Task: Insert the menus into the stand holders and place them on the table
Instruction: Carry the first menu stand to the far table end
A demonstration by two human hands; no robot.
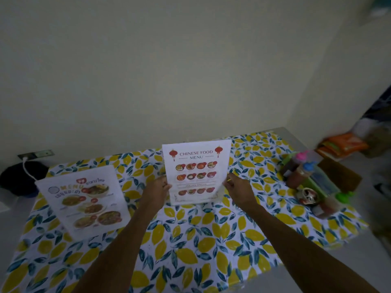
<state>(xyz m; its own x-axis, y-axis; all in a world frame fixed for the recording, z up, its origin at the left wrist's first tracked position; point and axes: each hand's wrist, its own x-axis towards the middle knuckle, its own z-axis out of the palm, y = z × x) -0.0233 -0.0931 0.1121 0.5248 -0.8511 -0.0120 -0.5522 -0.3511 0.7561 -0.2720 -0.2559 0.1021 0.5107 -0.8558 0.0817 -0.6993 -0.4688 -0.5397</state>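
Note:
A white Chinese food menu (pixel 196 172) stands upright in a clear stand holder at the middle of the table. My left hand (pixel 157 190) pinches its lower left edge. On the opposite side, my right hand (pixel 238 188) grips the lower right edge. A second menu with Thai dishes (pixel 84 199) stands tilted back in its own holder on the left part of the table, apart from both hands. The table (pixel 190 246) wears a cloth printed with yellow lemons and blue leaves.
A tray of sauce bottles and condiments (pixel 311 180) sits at the table's right end, with a small metal can (pixel 307 195) in front of it. A dark bundle (pixel 21 176) and a white cable lie beyond the left edge. A pale wall backs the table.

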